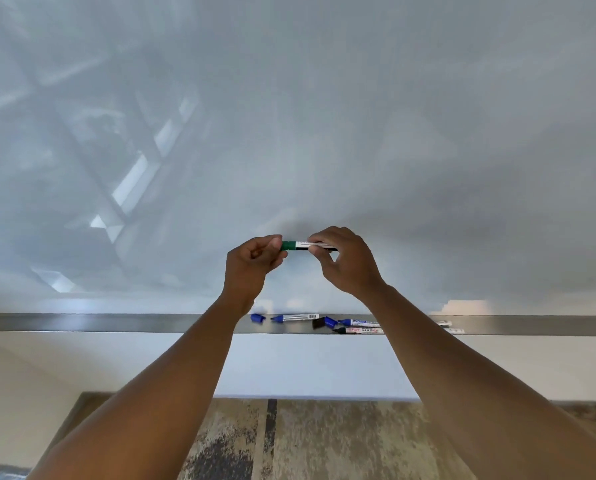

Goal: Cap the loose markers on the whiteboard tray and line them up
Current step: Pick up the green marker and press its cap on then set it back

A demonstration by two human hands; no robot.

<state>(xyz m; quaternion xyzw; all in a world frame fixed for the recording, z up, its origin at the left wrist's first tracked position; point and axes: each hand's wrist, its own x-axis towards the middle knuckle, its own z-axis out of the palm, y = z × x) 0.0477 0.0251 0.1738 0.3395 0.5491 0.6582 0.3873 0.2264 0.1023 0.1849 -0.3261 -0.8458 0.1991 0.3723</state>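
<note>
1. Head view, only cam I've got. Both hands are up in front of the whiteboard point(289, 116), above the tray point(116, 322).
2. Left hand point(251, 261): fingers curled, pinching the green cap point(287, 245) end of the green marker point(298, 245). Closed grip on it.
3. Right hand point(347, 259): thumb & fingers pinching the marker's white barrel from the 3 o'clock side. Closed grip too; the far end pokes out dark past the fingers.
4. Marker lies level, held between the two hands, well above the tray, near frame centre.
5. Cap looks butted against the barrel; can't tell if it's fully seated.
6. Tray runs as a grey metal strip across the frame, at 6 o'clock from the hands.
7. On the tray, left to right: a loose blue cap point(258, 318); a blue marker point(295, 318), uncapped, tip pointing to 9 o'clock; a dark cap point(318, 322) touching a second blue cap point(330, 321); another blue marker point(359, 322); just in front of it a black-tipped marker point(360, 330), also uncapped.
8. Both of those run behind my right forearm; white bits show again on its 3 o'clock side, too small to ID.
9. Below the tray: pale wall, then patterned carpet point(307, 441) at frame bottom.
</note>
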